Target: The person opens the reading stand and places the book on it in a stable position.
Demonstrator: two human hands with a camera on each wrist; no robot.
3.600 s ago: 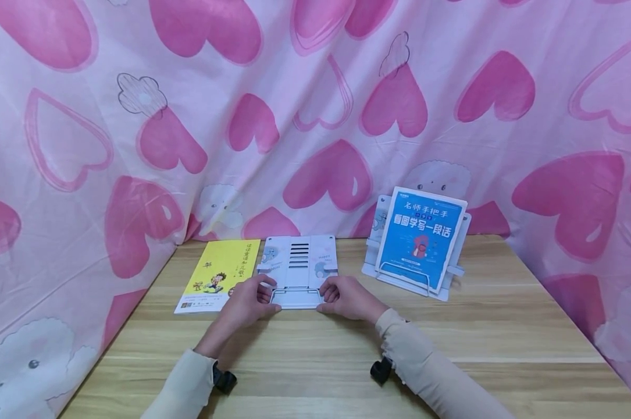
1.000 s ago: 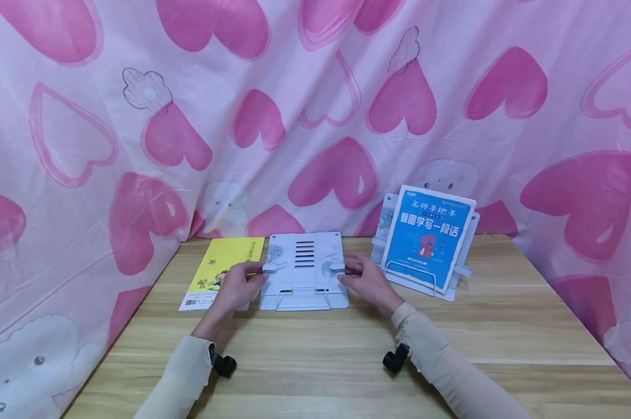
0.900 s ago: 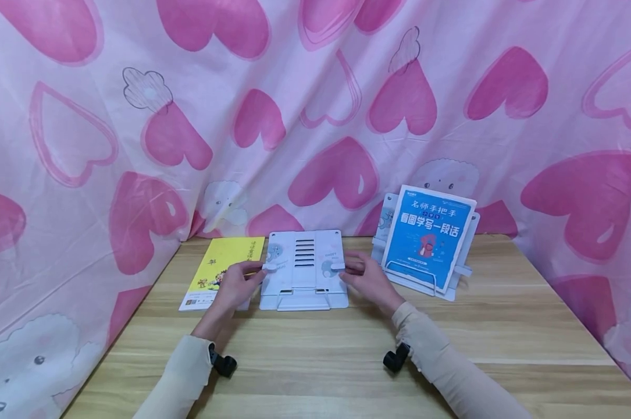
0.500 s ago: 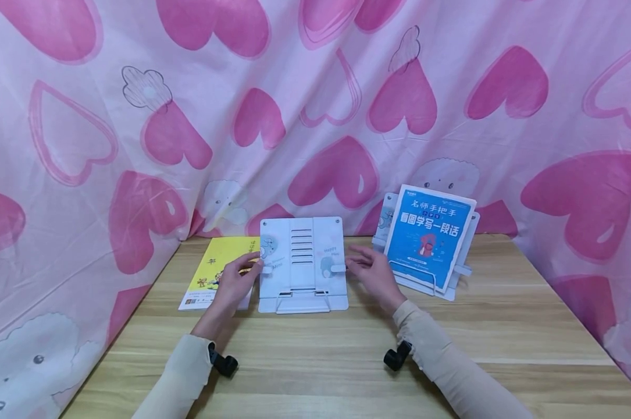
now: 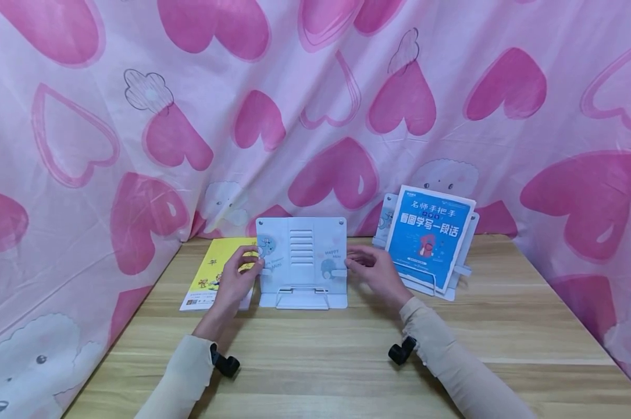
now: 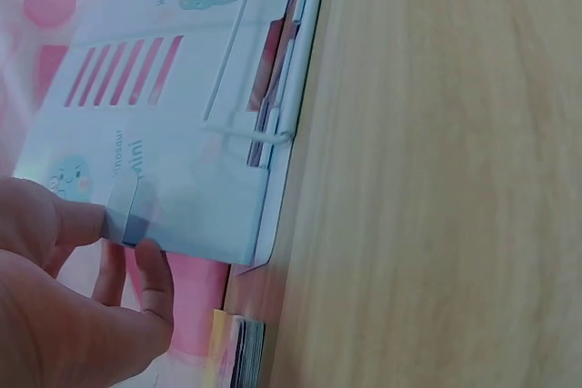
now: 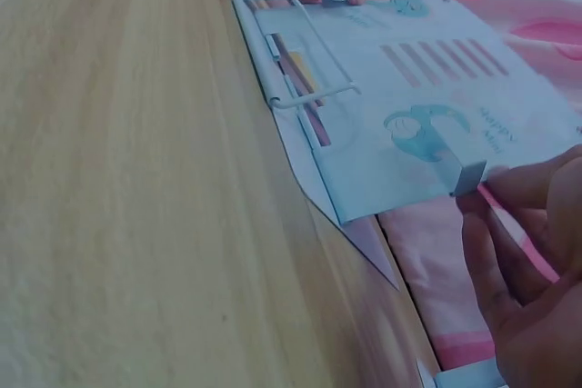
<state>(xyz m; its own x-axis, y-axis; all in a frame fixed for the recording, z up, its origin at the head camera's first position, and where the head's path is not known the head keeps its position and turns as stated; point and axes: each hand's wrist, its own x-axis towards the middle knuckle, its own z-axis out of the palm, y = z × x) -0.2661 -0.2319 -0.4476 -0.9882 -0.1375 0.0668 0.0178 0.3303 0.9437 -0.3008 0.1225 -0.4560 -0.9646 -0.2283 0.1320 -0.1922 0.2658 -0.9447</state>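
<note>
A pale blue metal book stand (image 5: 301, 253) with slots, dinosaur prints and a wire page holder (image 5: 302, 298) stands on the table, its back panel raised and its base flat. My left hand (image 5: 236, 276) pinches the panel's left edge at the small side clip (image 6: 125, 208). On the other side my right hand (image 5: 377, 273) pinches the right edge by its clip (image 7: 466, 170), thumb and fingers together there. Behind my left hand lies a yellow book (image 5: 213, 267), partly covered by that hand.
A second book stand (image 5: 385, 218) at the right holds a blue-covered book (image 5: 427, 238) tilted back. The wooden table (image 5: 315, 361) ends at a pink heart-patterned curtain (image 5: 325, 116) close behind the stands.
Both hands have moved from the stand's front corners to its side edges. The panel, lying low before, has tilted up and stands higher. The yellow book and second stand have stayed put.
</note>
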